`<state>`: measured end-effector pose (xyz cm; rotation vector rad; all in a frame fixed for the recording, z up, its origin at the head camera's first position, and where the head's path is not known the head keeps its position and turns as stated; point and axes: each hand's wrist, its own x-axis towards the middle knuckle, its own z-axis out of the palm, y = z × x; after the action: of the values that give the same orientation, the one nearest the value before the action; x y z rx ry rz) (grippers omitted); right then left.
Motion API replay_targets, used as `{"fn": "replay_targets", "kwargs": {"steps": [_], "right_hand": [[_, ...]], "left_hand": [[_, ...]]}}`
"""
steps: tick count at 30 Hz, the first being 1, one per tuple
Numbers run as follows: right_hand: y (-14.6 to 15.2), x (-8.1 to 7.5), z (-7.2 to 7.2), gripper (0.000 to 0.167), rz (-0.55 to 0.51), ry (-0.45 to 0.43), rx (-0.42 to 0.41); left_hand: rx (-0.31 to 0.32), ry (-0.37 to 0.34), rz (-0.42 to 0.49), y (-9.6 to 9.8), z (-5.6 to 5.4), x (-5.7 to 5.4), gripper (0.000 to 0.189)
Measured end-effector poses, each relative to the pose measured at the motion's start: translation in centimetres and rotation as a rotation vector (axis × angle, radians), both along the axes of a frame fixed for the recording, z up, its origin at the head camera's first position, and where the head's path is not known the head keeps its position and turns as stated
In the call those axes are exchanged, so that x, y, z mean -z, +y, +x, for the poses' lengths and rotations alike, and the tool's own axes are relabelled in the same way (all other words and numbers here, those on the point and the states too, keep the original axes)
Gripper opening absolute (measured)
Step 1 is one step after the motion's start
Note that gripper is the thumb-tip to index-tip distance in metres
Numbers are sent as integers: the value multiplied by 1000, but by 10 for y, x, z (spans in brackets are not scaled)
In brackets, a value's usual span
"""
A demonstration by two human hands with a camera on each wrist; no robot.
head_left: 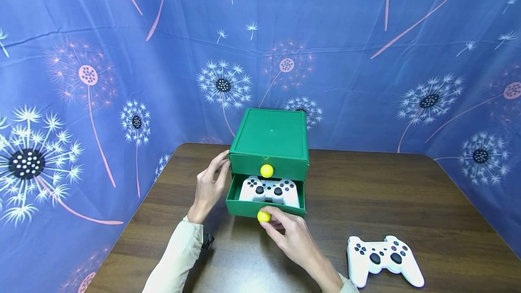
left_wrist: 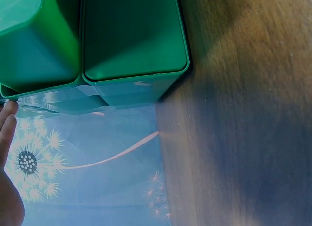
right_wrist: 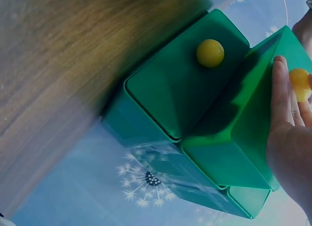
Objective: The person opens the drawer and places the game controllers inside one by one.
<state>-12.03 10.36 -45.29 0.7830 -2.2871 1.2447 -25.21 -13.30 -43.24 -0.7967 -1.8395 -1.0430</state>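
A green two-drawer box (head_left: 272, 132) stands on the table. Its lower drawer (head_left: 244, 208) is pulled out, with a white game controller (head_left: 268, 190) lying inside; the upper drawer (head_left: 244, 164) is closed and has its own yellow knob (head_left: 266, 171). My right hand (head_left: 291, 234) pinches the lower drawer's round yellow knob (head_left: 263, 216) between thumb and fingers. At the box's left side, my left hand (head_left: 209, 189) rests its extended fingertips against the wall, near the upper front corner. In the left wrist view only part of that hand (left_wrist: 7, 187) shows, at the left edge.
A second white game controller (head_left: 382, 259) lies on the brown wooden table (head_left: 386, 193), right of the right hand. Behind the table hangs a blue cloth (head_left: 350, 80) with a dandelion print, close to the back of the box.
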Motion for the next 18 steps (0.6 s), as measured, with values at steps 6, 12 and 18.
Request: {"fn": "replay_targets", "kwargs": {"steps": [6, 12, 18], "right_hand": [[1, -1, -5, 32, -1, -7, 11], [1, -3, -8, 32, -5, -39, 31], [1, -2, -16, 32, -9, 2, 35]], "left_hand": [[0, -9, 2, 0, 0, 0, 45], [11, -1, 7, 1, 0, -2, 45], [13, -2, 6, 0, 0, -1, 44]]}}
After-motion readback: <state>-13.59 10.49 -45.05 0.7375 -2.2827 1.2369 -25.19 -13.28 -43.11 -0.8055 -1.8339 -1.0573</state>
